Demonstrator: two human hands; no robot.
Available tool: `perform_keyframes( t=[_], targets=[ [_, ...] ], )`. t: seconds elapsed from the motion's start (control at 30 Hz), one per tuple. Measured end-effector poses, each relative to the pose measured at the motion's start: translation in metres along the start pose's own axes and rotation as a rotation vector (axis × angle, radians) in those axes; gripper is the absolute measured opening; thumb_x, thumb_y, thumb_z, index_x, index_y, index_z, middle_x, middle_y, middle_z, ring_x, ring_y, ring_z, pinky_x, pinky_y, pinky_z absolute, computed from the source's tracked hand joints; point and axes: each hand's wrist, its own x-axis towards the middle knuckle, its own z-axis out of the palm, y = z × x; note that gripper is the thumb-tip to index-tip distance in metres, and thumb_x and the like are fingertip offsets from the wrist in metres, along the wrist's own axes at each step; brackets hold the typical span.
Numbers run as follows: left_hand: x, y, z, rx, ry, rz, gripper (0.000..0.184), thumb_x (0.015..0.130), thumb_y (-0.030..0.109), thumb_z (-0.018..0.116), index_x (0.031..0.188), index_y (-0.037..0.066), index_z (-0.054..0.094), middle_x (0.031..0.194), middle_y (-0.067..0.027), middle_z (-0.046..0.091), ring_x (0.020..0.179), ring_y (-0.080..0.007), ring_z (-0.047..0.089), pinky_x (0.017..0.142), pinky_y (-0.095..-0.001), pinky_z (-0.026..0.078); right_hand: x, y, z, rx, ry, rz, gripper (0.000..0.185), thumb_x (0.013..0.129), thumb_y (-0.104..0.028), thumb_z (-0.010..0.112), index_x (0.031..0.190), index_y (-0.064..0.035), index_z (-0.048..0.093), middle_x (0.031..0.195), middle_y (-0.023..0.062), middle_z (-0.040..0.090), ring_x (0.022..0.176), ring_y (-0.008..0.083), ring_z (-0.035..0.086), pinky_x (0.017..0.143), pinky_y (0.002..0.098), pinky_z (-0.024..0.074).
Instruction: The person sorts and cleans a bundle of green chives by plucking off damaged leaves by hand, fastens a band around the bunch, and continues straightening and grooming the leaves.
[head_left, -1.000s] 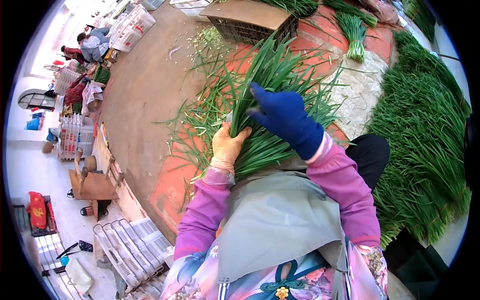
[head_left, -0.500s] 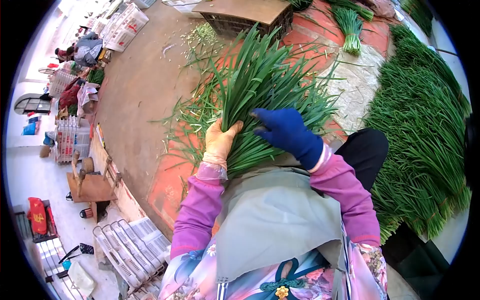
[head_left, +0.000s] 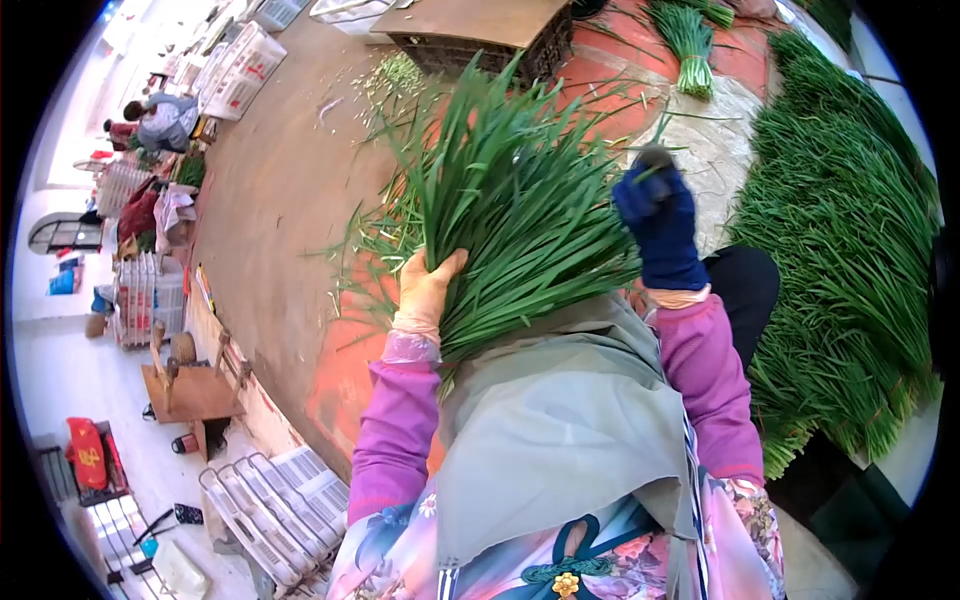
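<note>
Clearly, the largest thing in my feed is the long heap of dark green, grass-like leaves (head_left: 830, 250), sprawling at three o'clock. Next in size is the worn grey cloth apron (head_left: 565, 430), spread over the lap at six o'clock.

Towards twelve o'clock from it I find the loose bundle of long, flat green leaves (head_left: 520, 215) being worked on. Compared with half a second ago, it fans out wider towards two and three o'clock, where the blue hand covered part of it before. The blades look fresh and glossy, deep green with paler streaks; a few bend or stray, and their tips reach unevenly towards twelve o'clock.

The right hand, in a dark blue knitted glove (head_left: 660, 215), has pulled away from the bundle's middle and is now raised at two o'clock, just beside the outer leaf tips. Its fingers are curled and blurred, with a thin green sliver showing near them; I can't tell whether they are clamped on it.

The left hand, in a thin tan glove (head_left: 425, 290), sits near the centre towards nine o'clock, its thumb and fingers clamped around the bundle's near side much as before.
</note>
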Motion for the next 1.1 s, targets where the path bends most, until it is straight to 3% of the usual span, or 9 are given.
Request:
perform_keyframes(
  t=[0.2,0.3,0.4,0.63,0.7,0.83,0.97,1.03,1.1],
  targets=[
    [0.007,0.004,-0.018,-0.075,-0.01,-0.127,0.022,0.076,0.007,0.064,0.096,-0.002,0.061,0.085,-0.0051,0.064,0.072,-0.0123,0.058,0.068,-0.026,0.048,-0.003,-0.058,-0.006,0.027,-0.353,-0.096,0.035,0.096,-0.031,0.032,0.101,-0.0053,0.057,0.063,-0.0051,0.041,0.049,0.0087,0.035,0.045,0.0249,0.029],
    [0.006,0.005,-0.024,-0.114,-0.053,-0.103,0.022,0.077,0.008,0.062,0.097,-0.002,0.06,0.084,-0.0054,0.063,0.071,-0.0133,0.059,0.067,-0.0269,0.049,-0.019,-0.051,-0.005,-0.583,0.261,-0.213,0.04,0.092,-0.035,0.042,0.109,-0.0006,0.053,0.064,0.0006,0.051,0.054,0.0103,0.047,0.055,0.0244,0.0425],
    [0.007,0.001,-0.037,0.088,-0.149,-0.062,0.026,0.078,0.014,0.055,0.099,0.0,0.061,0.084,-0.003,0.062,0.071,-0.0131,0.057,0.065,-0.0263,0.047,-0.012,-0.05,0.043,-0.842,0.538,-0.155,0.036,0.091,-0.029,0.046,0.107,0.0014,0.056,0.069,0.0047,0.058,0.056,0.0109,0.052,0.057,0.0237,0.0456],
    [0.008,-0.008,-0.054,0.171,-0.247,0.054,0.033,0.072,0.013,0.053,0.102,0.0,0.057,0.09,-0.004,0.06,0.072,-0.0145,0.055,0.065,-0.0272,0.046,-0.011,-0.059,0.045,-0.972,0.301,0.034,0.025,0.089,-0.02,0.05,0.103,-0.0017,0.06,0.067,0.0016,0.059,0.055,0.0077,0.053,0.049,0.0204,0.0425],
    [0.006,-0.006,-0.051,0.118,-0.252,0.014,0.035,0.069,0.012,0.052,0.102,-0.001,0.057,0.092,-0.0049,0.06,0.075,-0.0164,0.056,0.067,-0.0281,0.047,-0.001,-0.048,0.047,-1.174,0.18,-0.219,0.029,0.087,-0.02,0.054,0.113,-0.0074,0.056,0.06,-0.0005,0.054,0.052,0.0054,0.05,0.047,0.021,0.0402],
    [0.016,-0.017,-0.06,0.143,-0.282,0.047,0.037,0.066,0.009,0.05,0.101,-0.002,0.056,0.092,-0.0059,0.06,0.079,-0.0189,0.057,0.069,-0.0294,0.048,0.017,-0.044,0.052,-1.985,-0.007,-0.295,0.048,0.077,-0.023,0.063,0.124,-0.0222,0.05,0.06,0.0085,0.056,0.056,0.022,0.059,0.05,0.034,0.0448],
    [0.013,-0.016,-0.06,0.163,-0.289,0.05,0.038,0.066,0.007,0.049,0.102,-0.001,0.056,0.093,-0.0057,0.059,0.077,-0.0183,0.056,0.068,-0.0291,0.048,0.033,-0.031,0.026,-2.2,-0.187,-0.278,0.027,0.078,-0.026,0.057,0.104,-0.0182,0.06,0.063,0.0125,0.058,0.057,0.0323,0.058,0.051,0.0424,0.0449],
    [0.016,-0.023,-0.066,0.2,-0.265,0.053,0.038,0.066,0.005,0.049,0.102,-0.002,0.056,0.091,-0.0047,0.059,0.074,-0.0173,0.055,0.065,-0.0282,0.048,0.037,-0.043,0.018,-2.175,-0.282,-0.29,0.02,0.082,-0.027,0.052,0.093,-0.0123,0.061,0.06,0.0101,0.057,0.054,0.0272,0.058,0.048,0.0375,0.0457],
    [0.017,-0.021,-0.064,0.234,-0.27,0.067,0.037,0.065,0.004,0.049,0.1,-0.002,0.055,0.086,-0.0035,0.058,0.071,-0.016,0.054,0.062,-0.0273,0.047,0.036,-0.07,0.026,-0.878,-0.147,0.279,0.026,0.087,-0.027,0.045,0.091,-0.0071,0.062,0.058,0.0068,0.056,0.053,0.0188,0.058,0.045,0.0304,0.0454]
  ],
)
